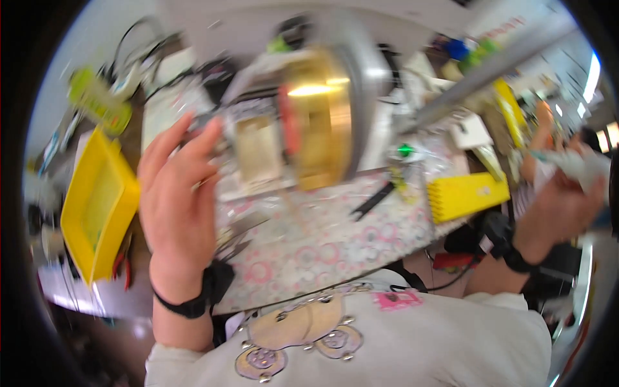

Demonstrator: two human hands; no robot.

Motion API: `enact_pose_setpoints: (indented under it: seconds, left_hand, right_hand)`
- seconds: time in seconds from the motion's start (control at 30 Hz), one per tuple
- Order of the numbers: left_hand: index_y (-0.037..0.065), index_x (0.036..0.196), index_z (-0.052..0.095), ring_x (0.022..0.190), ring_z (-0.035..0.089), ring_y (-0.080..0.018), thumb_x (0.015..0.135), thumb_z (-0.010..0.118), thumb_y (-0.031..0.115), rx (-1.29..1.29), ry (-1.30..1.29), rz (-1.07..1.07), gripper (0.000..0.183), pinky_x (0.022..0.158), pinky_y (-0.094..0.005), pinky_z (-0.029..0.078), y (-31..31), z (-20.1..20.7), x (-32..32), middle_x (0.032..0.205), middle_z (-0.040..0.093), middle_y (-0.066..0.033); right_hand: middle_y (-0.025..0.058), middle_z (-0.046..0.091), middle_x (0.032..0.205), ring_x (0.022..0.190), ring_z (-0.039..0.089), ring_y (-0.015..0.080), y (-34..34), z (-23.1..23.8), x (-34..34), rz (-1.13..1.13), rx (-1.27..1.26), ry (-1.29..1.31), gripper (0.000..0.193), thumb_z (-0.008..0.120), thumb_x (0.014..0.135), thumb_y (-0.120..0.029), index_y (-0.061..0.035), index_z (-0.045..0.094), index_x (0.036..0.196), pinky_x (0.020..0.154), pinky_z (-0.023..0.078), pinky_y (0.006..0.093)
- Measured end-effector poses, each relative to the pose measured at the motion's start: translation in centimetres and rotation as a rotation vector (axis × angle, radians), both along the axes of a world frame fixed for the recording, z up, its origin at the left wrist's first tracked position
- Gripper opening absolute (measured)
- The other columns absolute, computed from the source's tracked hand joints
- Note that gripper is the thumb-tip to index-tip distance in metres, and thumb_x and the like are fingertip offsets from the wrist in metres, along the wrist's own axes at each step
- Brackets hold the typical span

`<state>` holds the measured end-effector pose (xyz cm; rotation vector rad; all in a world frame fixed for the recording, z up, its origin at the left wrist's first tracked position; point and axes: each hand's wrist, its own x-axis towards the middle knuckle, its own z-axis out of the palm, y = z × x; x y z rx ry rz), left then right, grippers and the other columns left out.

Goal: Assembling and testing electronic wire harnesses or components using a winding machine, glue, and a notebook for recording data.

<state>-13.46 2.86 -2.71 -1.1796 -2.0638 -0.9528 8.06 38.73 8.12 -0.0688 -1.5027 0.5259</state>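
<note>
My left hand (180, 197) is raised at the left of the table, its fingers bent and apart, with nothing plainly in them. Close to its fingertips stands a blurred device with a pale block (258, 145). A shiny gold-coloured roll (322, 119) on a grey disc stands to the right of that. Far off at the right edge is my right hand (561, 209), smeared by motion. Its fingers appear closed around a pale, whitish thing (570, 166), too blurred to name. Both wrists wear black straps.
A yellow bin (97, 206) stands at the left, with red-handled pliers (126, 264) beside it. A yellow notebook-like block (467, 197) and a black tool (373, 201) lie on the patterned tabletop (309, 248). A grey bar (496, 71) slants across the upper right. Another person's arm (538, 138) shows at far right.
</note>
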Motion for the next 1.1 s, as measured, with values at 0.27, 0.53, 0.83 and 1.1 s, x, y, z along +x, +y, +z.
enact_pose_setpoints:
  seconds: [0.27, 0.53, 0.83, 1.1]
  left_hand:
    - [0.002, 0.080, 0.048, 0.114, 0.051, -0.0346, 0.081, 0.053, -0.002, -0.237, 0.025, 0.166, 0.006, 0.098, -0.0474, 0.033, -0.1, 2.4, 1.9, 0.112, 0.062, -0.0111]
    - [0.002, 0.082, 0.050, 0.115, 0.050, -0.0338, 0.080, 0.055, -0.001, -0.232, -0.005, 0.180, 0.005, 0.096, -0.0446, 0.036, 0.9, 2.9, 2.4, 0.112, 0.061, -0.0105]
    - [0.002, 0.086, 0.051, 0.114, 0.050, -0.0325, 0.081, 0.054, -0.001, -0.241, -0.168, 0.057, 0.006, 0.092, -0.0407, 0.039, -0.9, 3.7, 1.3, 0.110, 0.061, -0.0103]
    - [0.003, 0.080, 0.054, 0.109, 0.054, -0.0321, 0.077, 0.058, -0.002, -0.336, 0.014, 0.048, 0.008, 0.093, -0.0434, 0.039, 0.0, 5.4, 1.2, 0.100, 0.064, -0.0085]
  right_hand:
    - [0.0025, 0.059, 0.082, 0.059, 0.051, 0.0051, 9.6, 0.0, -4.3, -0.026, -0.237, -0.170, 0.027, 0.066, 0.083, -0.026, -0.0050, 0.055, 0.096, 0.048, 0.039, 0.0165]
    - [0.0108, 0.062, 0.085, 0.076, 0.059, 0.0189, 11.5, -1.5, -8.7, -0.094, -0.239, -0.591, 0.045, 0.065, 0.080, -0.038, -0.0008, 0.053, 0.102, 0.070, 0.046, 0.0313]
    - [0.0121, 0.057, 0.098, 0.086, 0.055, 0.0300, -1.6, -5.8, -1.6, -0.255, 0.267, -0.761, 0.036, 0.067, 0.075, -0.020, -0.0068, 0.053, 0.105, 0.078, 0.043, 0.0413]
    - [0.0101, 0.060, 0.089, 0.081, 0.053, 0.0279, -6.7, -14.0, -2.0, 0.045, 0.460, -1.253, 0.037, 0.055, 0.068, -0.001, -0.0057, 0.057, 0.105, 0.072, 0.044, 0.0375]
